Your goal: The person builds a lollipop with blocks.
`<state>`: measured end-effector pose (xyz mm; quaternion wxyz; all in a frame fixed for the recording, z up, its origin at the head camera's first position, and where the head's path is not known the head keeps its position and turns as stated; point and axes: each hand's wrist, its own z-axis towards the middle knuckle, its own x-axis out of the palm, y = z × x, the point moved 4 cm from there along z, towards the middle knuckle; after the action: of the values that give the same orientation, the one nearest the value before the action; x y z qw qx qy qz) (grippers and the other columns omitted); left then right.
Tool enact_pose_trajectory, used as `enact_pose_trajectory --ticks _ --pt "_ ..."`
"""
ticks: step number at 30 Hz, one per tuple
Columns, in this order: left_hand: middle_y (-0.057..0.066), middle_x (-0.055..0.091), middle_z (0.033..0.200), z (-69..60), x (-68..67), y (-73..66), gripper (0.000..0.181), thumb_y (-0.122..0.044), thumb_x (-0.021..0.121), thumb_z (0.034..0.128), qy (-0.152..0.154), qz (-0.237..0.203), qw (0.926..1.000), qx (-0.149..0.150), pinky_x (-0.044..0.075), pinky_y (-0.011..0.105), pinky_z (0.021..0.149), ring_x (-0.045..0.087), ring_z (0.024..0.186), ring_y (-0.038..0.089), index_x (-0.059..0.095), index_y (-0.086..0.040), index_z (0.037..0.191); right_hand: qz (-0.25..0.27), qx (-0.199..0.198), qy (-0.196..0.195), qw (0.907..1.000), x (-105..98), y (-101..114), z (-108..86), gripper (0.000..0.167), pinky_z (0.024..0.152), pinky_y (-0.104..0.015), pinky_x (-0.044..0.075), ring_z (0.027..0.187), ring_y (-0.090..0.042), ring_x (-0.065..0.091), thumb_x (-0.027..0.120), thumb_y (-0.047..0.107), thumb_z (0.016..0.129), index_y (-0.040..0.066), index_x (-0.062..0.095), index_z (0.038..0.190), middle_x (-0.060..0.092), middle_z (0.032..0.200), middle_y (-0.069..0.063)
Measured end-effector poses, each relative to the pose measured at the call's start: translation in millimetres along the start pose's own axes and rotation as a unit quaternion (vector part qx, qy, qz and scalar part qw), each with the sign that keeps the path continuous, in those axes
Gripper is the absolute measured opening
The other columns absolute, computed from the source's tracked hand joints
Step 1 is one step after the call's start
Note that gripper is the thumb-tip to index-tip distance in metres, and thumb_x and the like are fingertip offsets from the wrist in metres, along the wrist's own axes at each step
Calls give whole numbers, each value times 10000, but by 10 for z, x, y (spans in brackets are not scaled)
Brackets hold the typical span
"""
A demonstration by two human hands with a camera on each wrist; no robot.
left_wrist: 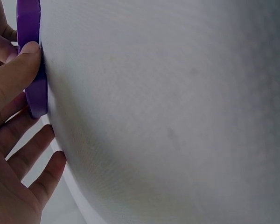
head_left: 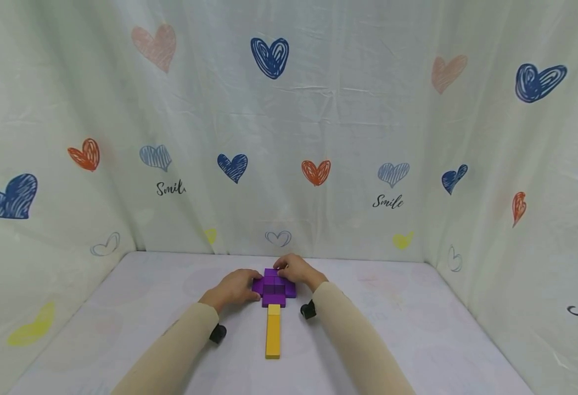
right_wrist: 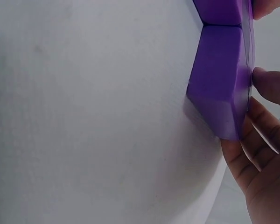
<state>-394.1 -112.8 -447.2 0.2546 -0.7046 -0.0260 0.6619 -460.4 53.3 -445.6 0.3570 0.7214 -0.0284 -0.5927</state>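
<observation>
A flat arrangement of purple blocks [head_left: 274, 300] lies on the table, with a long yellow block [head_left: 273, 337] and a short yellow block [head_left: 274, 310] in line below it. My left hand [head_left: 234, 287] holds the arrangement's left side, thumb at the near edge and fingers at the far one. In the left wrist view the thumb lies against a purple block [left_wrist: 36, 95]. My right hand [head_left: 298, 270] is at the far end, thumb and fingers about a purple block there. Purple blocks [right_wrist: 217, 65] stand side by side in the right wrist view, the fingertips partly hidden behind them.
The white table [head_left: 368, 329] runs back to a pale curtain [head_left: 338, 120] printed with hearts and words, which also hangs on both sides. A small black device [head_left: 218, 333] sits under the left wrist, another black device [head_left: 308, 310] under the right.
</observation>
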Motion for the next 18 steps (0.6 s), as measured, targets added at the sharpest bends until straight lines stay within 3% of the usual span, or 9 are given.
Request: enact_pose_trajectory --ticks 8,18 --pt "102 605 1244 28 22 4 526 -268 796 782 23 -85 9998 -153 409 486 1027 531 1176 303 606 -113 1247 116 43 -62 9999 -76 -30 -84 247 899 -384 503 984 -196 576 592 161 942 104 670 1169 635 1093 -54" --pt "97 611 1218 40 38 37 523 -247 808 768 -40 -276 9994 -196 416 492 1017 539 1155 300 605 -121 1233 164 -145 -237 9995 -176 -79 -342 280 853 -338 512 951 -159 566 575 249 954 108 668 1177 627 1095 -1"
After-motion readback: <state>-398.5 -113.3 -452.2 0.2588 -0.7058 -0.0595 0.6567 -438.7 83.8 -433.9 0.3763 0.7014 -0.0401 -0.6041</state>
